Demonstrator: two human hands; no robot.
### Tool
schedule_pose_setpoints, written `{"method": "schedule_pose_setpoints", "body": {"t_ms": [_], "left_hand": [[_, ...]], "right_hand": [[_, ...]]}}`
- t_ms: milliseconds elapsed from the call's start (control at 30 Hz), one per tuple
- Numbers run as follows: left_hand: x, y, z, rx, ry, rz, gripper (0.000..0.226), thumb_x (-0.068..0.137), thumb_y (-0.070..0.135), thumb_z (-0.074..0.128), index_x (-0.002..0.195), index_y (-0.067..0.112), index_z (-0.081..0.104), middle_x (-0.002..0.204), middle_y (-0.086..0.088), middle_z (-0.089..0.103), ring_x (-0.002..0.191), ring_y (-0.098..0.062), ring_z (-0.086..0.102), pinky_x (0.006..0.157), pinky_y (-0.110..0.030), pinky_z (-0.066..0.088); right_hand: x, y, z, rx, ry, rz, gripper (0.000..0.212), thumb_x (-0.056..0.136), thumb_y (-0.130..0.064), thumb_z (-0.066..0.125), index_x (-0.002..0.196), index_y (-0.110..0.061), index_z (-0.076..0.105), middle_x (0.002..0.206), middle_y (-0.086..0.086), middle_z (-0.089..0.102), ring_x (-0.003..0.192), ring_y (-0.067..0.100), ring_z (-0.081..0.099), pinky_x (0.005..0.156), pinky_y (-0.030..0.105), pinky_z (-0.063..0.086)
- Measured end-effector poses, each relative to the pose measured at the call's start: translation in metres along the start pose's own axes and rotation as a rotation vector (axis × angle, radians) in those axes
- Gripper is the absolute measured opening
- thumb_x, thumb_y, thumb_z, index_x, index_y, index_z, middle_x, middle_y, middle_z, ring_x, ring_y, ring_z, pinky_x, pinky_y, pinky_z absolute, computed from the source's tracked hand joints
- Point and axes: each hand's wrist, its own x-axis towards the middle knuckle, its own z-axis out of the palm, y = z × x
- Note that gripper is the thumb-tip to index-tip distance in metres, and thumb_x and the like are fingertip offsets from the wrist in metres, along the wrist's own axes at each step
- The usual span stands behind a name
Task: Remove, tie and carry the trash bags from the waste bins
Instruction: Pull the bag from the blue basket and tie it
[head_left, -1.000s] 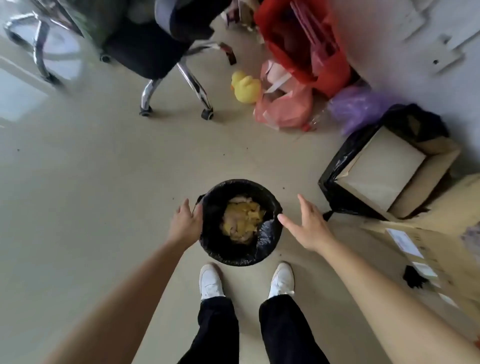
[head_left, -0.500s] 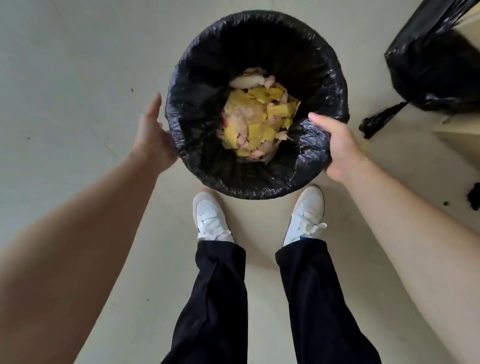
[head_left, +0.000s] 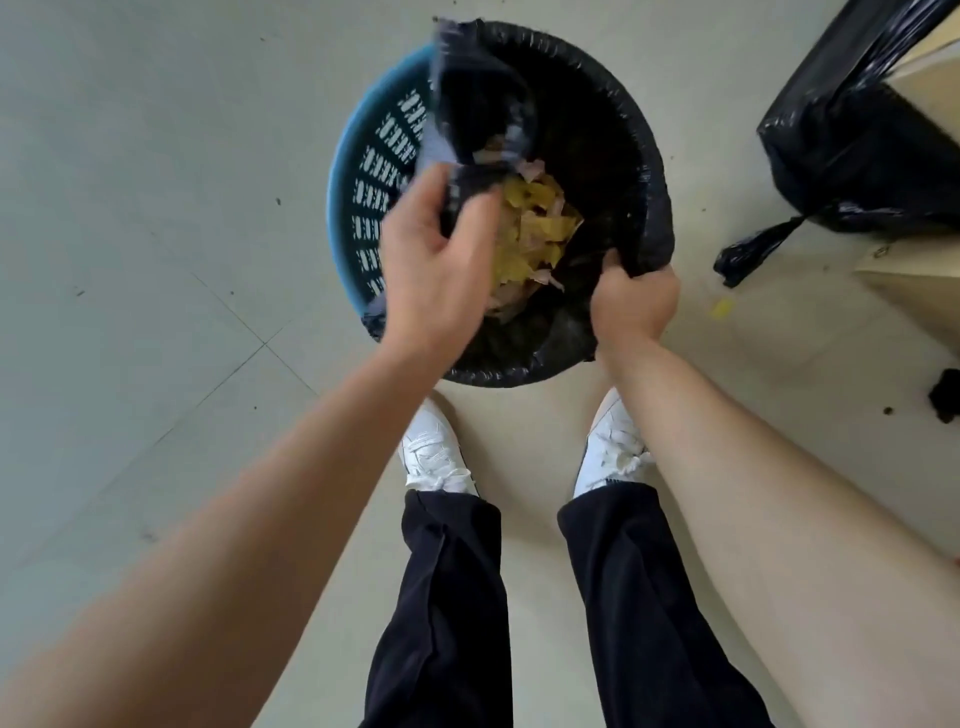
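Seen from above, a person stands over a blue slotted waste bin (head_left: 363, 182) on the floor (head_left: 156, 234). The left hand (head_left: 436, 260) has its grip closed on the black trash bag (head_left: 597, 130) at its left edge, which is clear of the rim. The right hand (head_left: 634, 301) has its grip bunched on the bag's near-right edge. Yellow and pink scraps (head_left: 535, 223) lie inside the bag. A second black bag (head_left: 857, 156) sits at the right.

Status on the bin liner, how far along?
Done: the trash bag is off the left rim of the blue bin, whose lattice wall shows bare. In hand: the left hand grips that freed edge, the right hand grips the near right edge. Left: the far and right rim is covered by the bag, scraps sit inside; lifting out, tying and carrying are not yet done.
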Motion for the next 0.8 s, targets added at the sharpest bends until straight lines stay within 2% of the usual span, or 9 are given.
{"method": "schedule_pose_setpoints", "body": {"t_ms": [100, 200, 233, 300, 367, 467, 600, 700, 800], "left_hand": [[-0.023, 0.009, 0.020, 0.035, -0.164, 0.056, 0.020, 0.091, 0.010, 0.061, 0.080, -0.007, 0.059, 0.067, -0.016, 0.057, 0.062, -0.019, 0.049, 0.058, -0.034, 0.040], [-0.030, 0.024, 0.026, -0.036, -0.109, 0.030, 0.021, 0.091, 0.009, 0.061, 0.077, -0.007, 0.056, 0.066, -0.012, 0.052, 0.065, -0.014, 0.046, 0.061, -0.034, 0.040], [-0.028, 0.027, 0.024, -0.058, -0.069, 0.012, 0.021, 0.091, 0.008, 0.060, 0.075, -0.005, 0.054, 0.065, -0.007, 0.049, 0.065, -0.012, 0.044, 0.061, -0.033, 0.039], [-0.019, 0.031, 0.015, -0.098, -0.009, -0.014, 0.022, 0.090, 0.008, 0.058, 0.074, -0.004, 0.051, 0.067, -0.006, 0.045, 0.065, -0.015, 0.042, 0.062, -0.032, 0.037], [-0.010, 0.034, 0.007, -0.113, 0.034, -0.024, 0.025, 0.090, 0.011, 0.058, 0.077, -0.010, 0.051, 0.069, -0.009, 0.044, 0.068, -0.018, 0.041, 0.064, -0.035, 0.036], [-0.009, 0.044, -0.002, -0.049, 0.106, -0.012, 0.023, 0.089, 0.016, 0.060, 0.077, -0.002, 0.055, 0.064, 0.005, 0.046, 0.066, -0.011, 0.043, 0.064, -0.031, 0.038], [-0.016, 0.073, -0.011, -0.014, 0.247, -0.018, 0.027, 0.094, 0.018, 0.060, 0.070, 0.020, 0.047, 0.053, 0.023, 0.041, 0.056, 0.003, 0.038, 0.058, -0.016, 0.034], [-0.028, 0.101, -0.018, 0.000, 0.317, -0.030, 0.025, 0.096, 0.024, 0.055, 0.073, 0.026, 0.045, 0.060, 0.020, 0.044, 0.060, 0.000, 0.040, 0.062, -0.018, 0.035], [-0.044, 0.132, -0.024, 0.094, 0.325, 0.010, 0.020, 0.096, 0.029, 0.053, 0.077, 0.027, 0.046, 0.083, 0.005, 0.049, 0.070, 0.003, 0.045, 0.071, -0.018, 0.039]], "right_hand": [[-0.004, 0.006, 0.005, -0.020, 0.019, -0.072, 0.038, 0.089, -0.024, 0.067, 0.122, -0.009, 0.060, 0.108, 0.004, 0.069, 0.108, 0.024, 0.066, 0.080, 0.020, 0.044], [-0.008, 0.004, -0.009, 0.115, -0.120, 0.109, 0.096, 0.075, -0.062, 0.073, 0.147, -0.013, 0.033, 0.124, -0.004, 0.060, 0.117, 0.019, 0.061, 0.097, 0.034, 0.051], [-0.006, 0.006, -0.018, 0.166, -0.233, 0.221, 0.107, 0.071, -0.078, 0.064, 0.152, -0.019, 0.026, 0.132, -0.004, 0.056, 0.120, 0.019, 0.059, 0.099, 0.039, 0.052], [-0.001, 0.005, -0.040, 0.164, -0.513, 0.354, 0.099, 0.072, -0.095, 0.028, 0.140, -0.026, 0.049, 0.124, -0.006, 0.064, 0.111, 0.020, 0.064, 0.094, 0.042, 0.055], [0.005, 0.010, -0.056, 0.092, -0.591, 0.396, 0.090, 0.079, -0.090, 0.010, 0.112, -0.028, 0.067, 0.107, -0.002, 0.072, 0.098, 0.020, 0.068, 0.088, 0.040, 0.056], [0.005, 0.012, -0.069, -0.141, -0.464, 0.247, 0.047, 0.094, -0.062, 0.043, 0.088, -0.020, 0.062, 0.093, -0.001, 0.065, 0.079, 0.017, 0.060, 0.076, 0.032, 0.049], [-0.012, -0.023, -0.094, -0.228, -0.141, -0.168, 0.029, 0.095, -0.035, 0.055, 0.081, -0.009, 0.051, 0.082, 0.001, 0.050, 0.065, 0.013, 0.047, 0.059, 0.023, 0.035], [-0.045, -0.068, -0.113, -0.200, -0.263, -0.362, 0.027, 0.095, -0.028, 0.057, 0.080, -0.007, 0.050, 0.069, -0.006, 0.047, 0.062, 0.006, 0.043, 0.053, 0.017, 0.034], [-0.073, -0.110, -0.132, -0.186, -0.364, -0.408, 0.027, 0.094, -0.026, 0.055, 0.073, -0.012, 0.045, 0.069, -0.005, 0.047, 0.060, 0.007, 0.042, 0.048, 0.011, 0.034]]}}
